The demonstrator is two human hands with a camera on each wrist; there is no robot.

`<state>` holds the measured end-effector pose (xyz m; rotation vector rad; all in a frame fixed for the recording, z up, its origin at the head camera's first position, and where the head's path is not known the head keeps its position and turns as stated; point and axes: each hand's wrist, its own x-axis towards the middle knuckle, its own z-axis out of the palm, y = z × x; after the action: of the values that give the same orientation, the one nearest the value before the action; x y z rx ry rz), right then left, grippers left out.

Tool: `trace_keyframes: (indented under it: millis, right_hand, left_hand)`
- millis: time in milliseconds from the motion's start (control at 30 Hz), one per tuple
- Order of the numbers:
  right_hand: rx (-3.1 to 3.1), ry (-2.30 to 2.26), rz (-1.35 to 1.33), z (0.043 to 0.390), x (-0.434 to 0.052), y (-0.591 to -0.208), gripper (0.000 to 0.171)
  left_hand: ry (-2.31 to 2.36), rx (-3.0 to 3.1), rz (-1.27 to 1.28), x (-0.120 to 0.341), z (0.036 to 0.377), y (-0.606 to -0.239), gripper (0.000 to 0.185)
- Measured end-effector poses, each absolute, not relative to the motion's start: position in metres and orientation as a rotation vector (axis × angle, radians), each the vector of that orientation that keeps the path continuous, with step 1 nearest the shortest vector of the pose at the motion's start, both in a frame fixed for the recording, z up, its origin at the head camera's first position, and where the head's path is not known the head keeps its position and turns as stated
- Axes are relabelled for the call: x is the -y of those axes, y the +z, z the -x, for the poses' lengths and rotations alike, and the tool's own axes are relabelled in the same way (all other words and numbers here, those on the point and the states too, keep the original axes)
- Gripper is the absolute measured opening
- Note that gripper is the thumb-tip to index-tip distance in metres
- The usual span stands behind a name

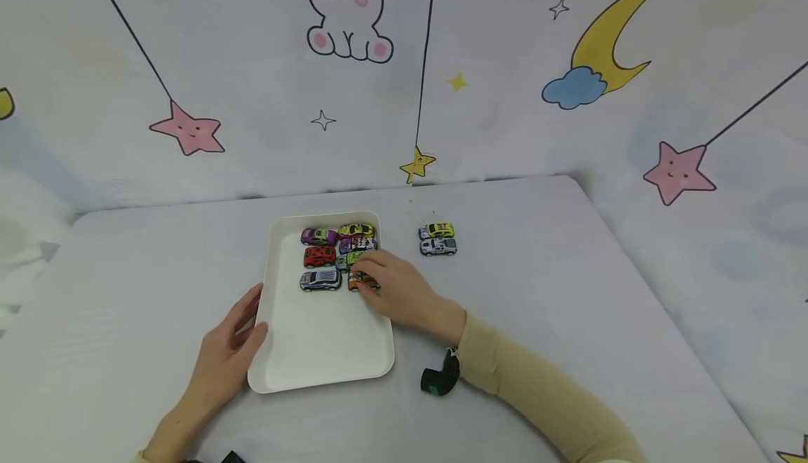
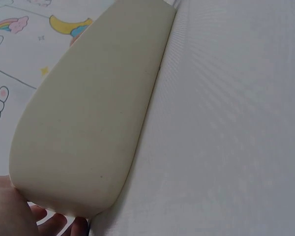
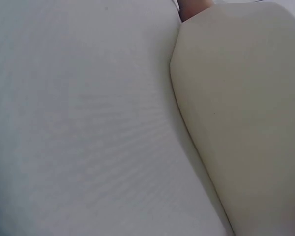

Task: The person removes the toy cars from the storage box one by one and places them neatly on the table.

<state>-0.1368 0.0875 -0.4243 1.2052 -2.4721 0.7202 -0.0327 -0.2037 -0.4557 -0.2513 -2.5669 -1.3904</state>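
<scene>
Hands first: our right hand (image 1: 399,287) sits over the far-right part of the white tray (image 1: 315,351), fingers curled down onto the orange toy car (image 1: 361,280), apparently pinching it; the hand hides most of the car, so we can't confirm the exact grip. Our left hand (image 1: 230,351) rests against the tray's near-left edge, fingers relaxed and fairly straight, thumb along the rim, steadying it rather than clamping.

Key geometry: orange car lies directly under the right fingertips, in the right column of cars, at the near end of it. Its long axis looks to run left-right, same as the others. Right hand is on it; left hand is well apart, across the tray.

Other cars in the tray: purple car (image 1: 318,236), yellow car (image 1: 355,230), red car (image 1: 319,257), silver car (image 1: 320,280), plus a purple-white one and a green one partly behind our fingers. Near half of the tray is bare.

Outside the tray, to the right on the table (image 1: 568,309): yellow-green car (image 1: 436,231) and pale blue car (image 1: 438,246), touching side by side, nearer the right hand.

Writing: car decals too small to read. No brands legible. Wrist views show only tray wall and table.
</scene>
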Motion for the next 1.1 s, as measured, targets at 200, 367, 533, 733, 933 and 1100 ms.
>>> trace_keyframes:
  millis: [200,367,533,733,933,1100]
  right_hand:
    - [2.517,0.712,-1.213,0.137,-0.088,-0.424,0.024]
    - [2.574,0.701,-1.233,0.136,-0.090,-0.422,0.025]
    - [2.631,0.635,-1.263,0.135,-0.092,-0.417,0.025]
    - [2.671,0.557,-1.297,0.133,-0.092,-0.411,0.027]
    - [2.681,0.531,-1.353,0.133,-0.092,-0.410,0.028]
    - [2.695,0.523,-1.371,0.132,-0.092,-0.408,0.030]
  left_hand:
    - [-1.386,2.580,0.244,0.202,0.033,-0.454,0.059]
    - [-1.381,2.579,0.254,0.201,0.033,-0.453,0.058]
    - [-1.368,2.579,0.253,0.200,0.033,-0.453,0.058]
    - [-1.375,2.569,0.253,0.201,0.033,-0.454,0.059]
    - [-1.382,2.576,0.249,0.201,0.032,-0.453,0.060]
    - [-1.384,2.575,0.248,0.201,0.032,-0.452,0.059]
